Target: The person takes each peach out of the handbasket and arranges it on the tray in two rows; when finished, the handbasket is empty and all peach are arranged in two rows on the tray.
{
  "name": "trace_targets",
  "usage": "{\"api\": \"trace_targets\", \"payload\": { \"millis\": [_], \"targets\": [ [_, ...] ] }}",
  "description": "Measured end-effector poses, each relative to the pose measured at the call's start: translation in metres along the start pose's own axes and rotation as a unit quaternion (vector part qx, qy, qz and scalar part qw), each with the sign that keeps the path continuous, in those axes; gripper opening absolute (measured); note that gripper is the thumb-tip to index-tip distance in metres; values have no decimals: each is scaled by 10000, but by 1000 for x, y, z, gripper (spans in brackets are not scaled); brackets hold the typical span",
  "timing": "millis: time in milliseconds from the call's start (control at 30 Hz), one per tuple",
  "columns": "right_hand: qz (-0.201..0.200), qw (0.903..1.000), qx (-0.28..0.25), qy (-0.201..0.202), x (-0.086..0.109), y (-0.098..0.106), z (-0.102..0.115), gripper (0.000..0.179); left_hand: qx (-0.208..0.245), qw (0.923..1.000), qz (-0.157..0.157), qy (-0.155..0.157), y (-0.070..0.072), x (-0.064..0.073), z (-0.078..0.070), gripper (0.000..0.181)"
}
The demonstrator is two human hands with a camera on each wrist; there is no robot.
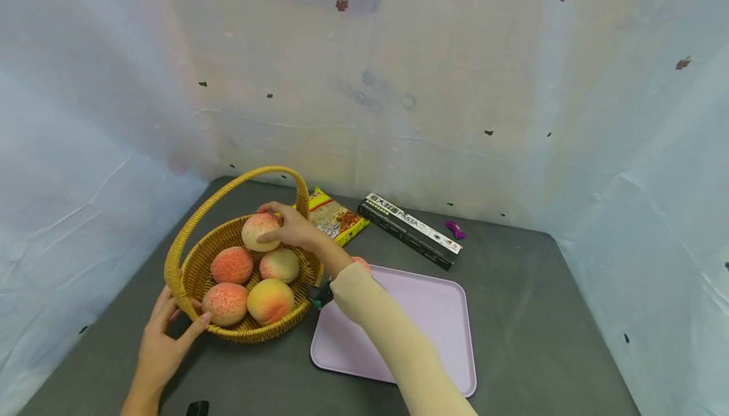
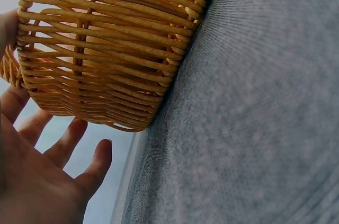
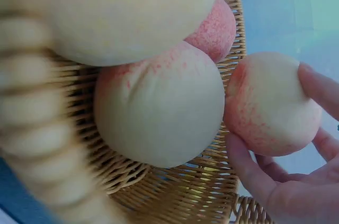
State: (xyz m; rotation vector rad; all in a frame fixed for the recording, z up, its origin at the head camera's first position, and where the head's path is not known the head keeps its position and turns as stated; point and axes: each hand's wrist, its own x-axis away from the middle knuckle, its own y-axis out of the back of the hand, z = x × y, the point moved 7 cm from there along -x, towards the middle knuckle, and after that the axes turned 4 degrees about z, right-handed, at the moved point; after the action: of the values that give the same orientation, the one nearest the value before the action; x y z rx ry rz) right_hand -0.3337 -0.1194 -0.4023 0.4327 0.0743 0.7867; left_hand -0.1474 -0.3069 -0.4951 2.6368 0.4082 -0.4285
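Note:
A yellow wicker basket (image 1: 259,337) with a tall arched handle stands at the left of the table. Several pink, cream and yellow peaches lie in it, among them a yellow-orange peach (image 1: 270,302). My right hand (image 1: 296,229) holds a pale peach (image 1: 260,232) at the basket's far side, thumb and fingers on opposite sides of it. Seen from the right wrist, that peach (image 3: 273,105) sits beside another cream peach (image 3: 161,107). At the near left rim my left hand (image 1: 162,340) holds the basket by the handle's base. From the left wrist, some fingers lie along the wicker wall (image 2: 100,49).
A lilac tray (image 1: 433,315) lies right of the basket, with a reddish peach (image 1: 361,264) partly hidden behind my right arm. Behind are a yellow food packet (image 1: 336,216), a black pasta box (image 1: 410,229) and a small purple wrapped piece (image 1: 455,229). Plastic sheeting surrounds the table.

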Motion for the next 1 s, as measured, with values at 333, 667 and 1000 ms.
{"api": "trace_targets", "payload": {
  "millis": [333, 667, 1000],
  "targets": [
    [-215, 9997, -53, -81, 17, 3, -12, 72, -73, 9998, -16, 165, 2, -1, 0, 25],
    [-222, 9982, -528, 160, 65, 24, -12, 73, 11, 10000, -42, -35, -1, 0, -4, 24],
    [-694, 9936, -710, 530, 125, 68, -25, 72, -51, 9998, -15, 207, 1, -2, -2, 25]
  ]
}}
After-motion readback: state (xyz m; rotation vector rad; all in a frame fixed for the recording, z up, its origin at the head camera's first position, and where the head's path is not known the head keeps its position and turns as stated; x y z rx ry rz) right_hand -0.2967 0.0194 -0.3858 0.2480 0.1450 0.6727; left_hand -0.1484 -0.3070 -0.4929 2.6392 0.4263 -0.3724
